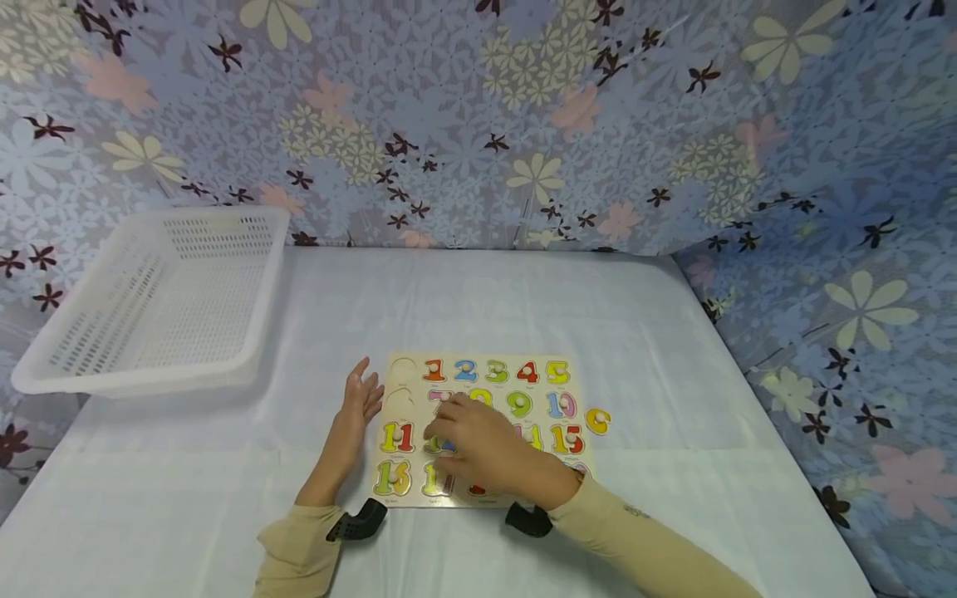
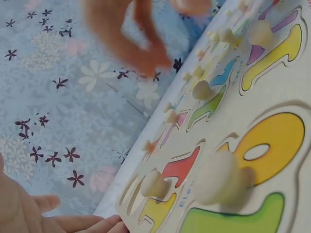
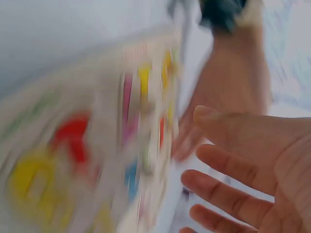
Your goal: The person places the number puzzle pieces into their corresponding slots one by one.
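Observation:
A wooden number puzzle board point(image 1: 426, 503) with coloured, knobbed number pieces lies on the table. My left hand point(image 1: 360, 397) is at its left edge, fingers extended. In the left wrist view the left fingers point(image 2: 92, 224) reach the board's corner; whether they press on it I cannot tell. My right hand point(image 1: 482, 444) hovers over the middle of the board and hides several pieces. The right wrist view shows this hand point(image 3: 243, 174) with fingers spread and nothing held. Two recesses at the upper left, one the top recess point(image 1: 404, 368), are bare. A yellow number 6 piece point(image 1: 598, 421) lies off the board, to its right.
A white perforated plastic basket point(image 1: 254, 332) stands at the back left of the table. White cloth point(image 1: 478, 299) covers the tabletop. Flowered fabric point(image 1: 449, 124) hangs behind and along the right side.

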Demonstrator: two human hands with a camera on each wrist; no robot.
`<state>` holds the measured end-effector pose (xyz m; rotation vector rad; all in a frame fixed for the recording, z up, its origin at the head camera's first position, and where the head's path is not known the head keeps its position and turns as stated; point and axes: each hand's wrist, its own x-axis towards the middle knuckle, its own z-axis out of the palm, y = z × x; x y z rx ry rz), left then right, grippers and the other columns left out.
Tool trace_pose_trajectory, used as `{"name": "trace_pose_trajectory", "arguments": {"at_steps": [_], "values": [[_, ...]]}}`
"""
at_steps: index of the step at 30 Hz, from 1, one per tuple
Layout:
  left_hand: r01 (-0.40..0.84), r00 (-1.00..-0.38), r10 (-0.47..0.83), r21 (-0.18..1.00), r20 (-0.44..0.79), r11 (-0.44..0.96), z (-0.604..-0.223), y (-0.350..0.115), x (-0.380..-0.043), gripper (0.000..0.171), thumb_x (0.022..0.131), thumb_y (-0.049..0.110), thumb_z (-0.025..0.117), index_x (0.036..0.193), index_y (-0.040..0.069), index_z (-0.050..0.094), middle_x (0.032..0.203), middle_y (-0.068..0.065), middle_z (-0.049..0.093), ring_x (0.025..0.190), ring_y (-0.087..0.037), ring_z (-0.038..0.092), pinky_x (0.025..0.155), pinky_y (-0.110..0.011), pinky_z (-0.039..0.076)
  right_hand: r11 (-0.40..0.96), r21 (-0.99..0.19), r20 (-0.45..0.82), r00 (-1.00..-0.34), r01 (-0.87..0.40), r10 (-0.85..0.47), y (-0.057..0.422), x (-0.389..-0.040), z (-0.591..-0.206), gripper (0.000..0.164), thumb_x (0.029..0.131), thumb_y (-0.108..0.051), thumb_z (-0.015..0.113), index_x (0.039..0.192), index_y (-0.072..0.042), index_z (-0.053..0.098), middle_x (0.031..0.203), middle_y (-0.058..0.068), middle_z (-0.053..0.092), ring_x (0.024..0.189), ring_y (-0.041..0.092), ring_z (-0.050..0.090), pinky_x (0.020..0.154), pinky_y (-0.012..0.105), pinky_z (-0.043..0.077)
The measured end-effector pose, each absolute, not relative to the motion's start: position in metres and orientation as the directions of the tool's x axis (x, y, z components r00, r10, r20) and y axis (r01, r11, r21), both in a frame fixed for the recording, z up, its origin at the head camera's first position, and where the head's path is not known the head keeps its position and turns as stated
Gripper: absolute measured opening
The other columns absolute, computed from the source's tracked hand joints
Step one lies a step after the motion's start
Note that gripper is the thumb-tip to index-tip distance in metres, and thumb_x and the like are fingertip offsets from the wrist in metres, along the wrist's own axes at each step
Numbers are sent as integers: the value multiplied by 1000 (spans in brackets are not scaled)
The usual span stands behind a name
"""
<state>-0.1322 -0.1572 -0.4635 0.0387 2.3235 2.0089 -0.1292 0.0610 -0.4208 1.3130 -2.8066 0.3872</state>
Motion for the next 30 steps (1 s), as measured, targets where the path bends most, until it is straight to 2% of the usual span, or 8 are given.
{"name": "trace_pose_trajectory", "arguments": {"at_steps": [5,8,12,17,20,24,30], "values": [[-31,-997,71,988,-42,153,-467,-154,-129,61,105,46,12,156,12,6,156,-25,17,140,-39,27,114,-48,23,758,-329,141,-823,-564,-551,131,-125,-421,29,79,-20,81,105,-13,72,106,-3,65,105,17,55,87,35,51],[-30,-997,72,989,-41,147,-467,-152,-129,61,106,45,13,156,12,6,156,-25,16,140,-39,26,114,-48,23,818,-348,121,-887,-458,-445,173,-119,-422,31,77,-16,82,106,-10,72,108,1,65,107,22,55,87,41,51],[-19,-997,70,989,-29,145,-467,-151,-129,61,106,45,13,156,11,5,156,-26,16,140,-39,25,114,-48,23,874,-372,34,-946,-311,-322,220,-105,-422,34,77,-16,83,108,-10,71,109,3,64,110,27,54,89,48,50],[-15,-997,69,988,-26,152,-467,-153,-130,58,107,40,14,156,10,6,156,-26,16,140,-39,26,114,-48,23,900,-413,-155,-964,-137,-218,252,-82,-425,38,74,-28,84,107,-13,71,109,2,62,112,31,50,94,54,45],[-11,-997,69,988,-22,154,-468,-154,-130,58,107,39,14,156,10,6,156,-26,16,140,-39,27,114,-49,24,894,-439,-216,-955,-92,-204,260,-71,-429,42,71,-37,85,105,-16,71,105,0,60,108,28,50,93,53,46],[-17,-998,62,987,-27,159,-467,-153,-131,60,106,43,13,156,10,6,156,-25,16,140,-39,27,114,-49,24,895,-436,-226,-952,-90,-206,265,-60,-433,44,66,-41,87,102,-21,70,97,-7,56,99,21,48,88,49,45],[-43,-998,46,979,-53,197,-466,-152,-132,60,106,43,14,156,11,7,156,-24,18,139,-38,29,114,-49,24,914,-384,-246,-940,-129,-236,274,-53,-434,48,61,-42,89,101,-23,69,87,-12,51,89,16,50,87,57,40]]}}
